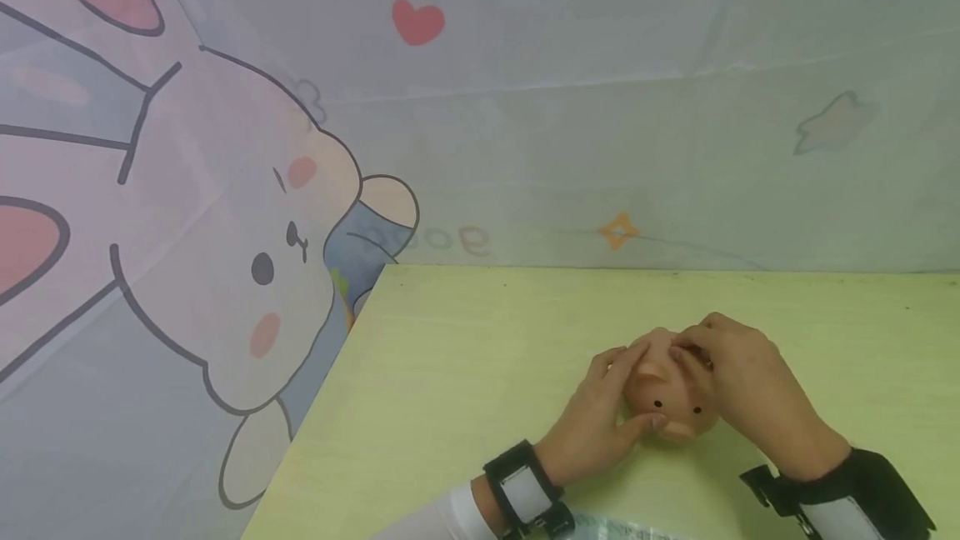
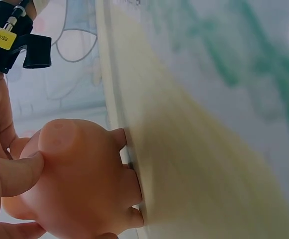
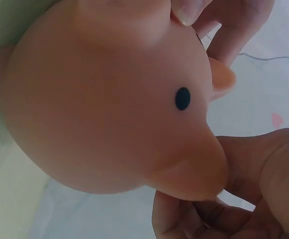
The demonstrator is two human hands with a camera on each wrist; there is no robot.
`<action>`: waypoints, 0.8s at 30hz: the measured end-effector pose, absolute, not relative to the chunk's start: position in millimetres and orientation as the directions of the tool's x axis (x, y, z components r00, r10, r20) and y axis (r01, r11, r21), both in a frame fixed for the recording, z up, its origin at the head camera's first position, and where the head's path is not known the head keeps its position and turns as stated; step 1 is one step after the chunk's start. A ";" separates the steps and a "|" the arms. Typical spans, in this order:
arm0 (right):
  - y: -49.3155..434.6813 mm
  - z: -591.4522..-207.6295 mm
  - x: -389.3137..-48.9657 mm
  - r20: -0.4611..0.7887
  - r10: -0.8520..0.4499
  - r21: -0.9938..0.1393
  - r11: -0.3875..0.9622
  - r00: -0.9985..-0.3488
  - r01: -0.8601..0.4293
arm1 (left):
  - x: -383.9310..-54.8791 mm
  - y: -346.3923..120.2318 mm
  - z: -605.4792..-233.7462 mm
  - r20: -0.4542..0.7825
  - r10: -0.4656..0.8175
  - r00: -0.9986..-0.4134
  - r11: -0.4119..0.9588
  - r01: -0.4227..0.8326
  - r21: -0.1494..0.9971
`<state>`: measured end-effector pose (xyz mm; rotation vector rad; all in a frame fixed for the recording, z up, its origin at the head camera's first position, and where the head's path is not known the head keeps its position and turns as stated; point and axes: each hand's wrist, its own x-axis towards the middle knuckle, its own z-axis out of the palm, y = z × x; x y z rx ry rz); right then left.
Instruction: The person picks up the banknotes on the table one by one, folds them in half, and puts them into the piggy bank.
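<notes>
An orange-pink piggy bank point(image 1: 663, 390) with black dot eyes, small ears and stubby legs stands upright on the yellow table. My left hand point(image 1: 600, 415) grips it from the side. In the left wrist view, its thumb point(image 2: 22, 174) presses beside the snout point(image 2: 59, 135), while fingers reach around the body. On the other side, my right hand point(image 1: 742, 382) bends its fingers at the top of the pig's back, behind an ear point(image 3: 196, 172). Thumb and fingertips come close together there; I cannot tell whether they pinch something small. The right wrist view shows them partly hidden behind that ear.
The yellow tabletop point(image 1: 450, 373) ends at a back edge against a pale printed curtain point(image 1: 562, 107) with a cartoon rabbit point(image 1: 225, 273) at left. A whitish sheet with green markings point(image 1: 607, 527) lies at the table's front. Black straps point(image 1: 525, 486) circle both wrists.
</notes>
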<state>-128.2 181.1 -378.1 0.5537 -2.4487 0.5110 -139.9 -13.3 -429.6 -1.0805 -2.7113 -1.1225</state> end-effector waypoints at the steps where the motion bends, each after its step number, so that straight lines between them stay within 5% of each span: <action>1: 181.0 -377.0 -126.3 0.592 -0.283 -0.211 0.849 -0.754 -0.485 | -140.0 -13.1 -429.8 0.260 0.588 -0.766 0.508 0.600 0.618; 7: 177.6 -369.2 -111.9 0.466 -0.383 -0.086 0.878 -0.798 -0.471 | -139.0 -11.8 -429.2 0.267 0.567 -0.779 0.532 0.595 0.603; 13: 173.6 -359.3 -104.6 0.377 -0.354 -0.129 0.895 -0.856 -0.427 | -138.2 -13.5 -421.7 0.231 0.581 -0.781 0.568 0.592 0.572; 24: 164.4 -351.8 -69.0 0.544 -0.412 -0.154 0.807 -0.731 -0.570 | -112.4 -47.0 -369.6 0.186 0.567 -0.802 0.744 0.596 0.302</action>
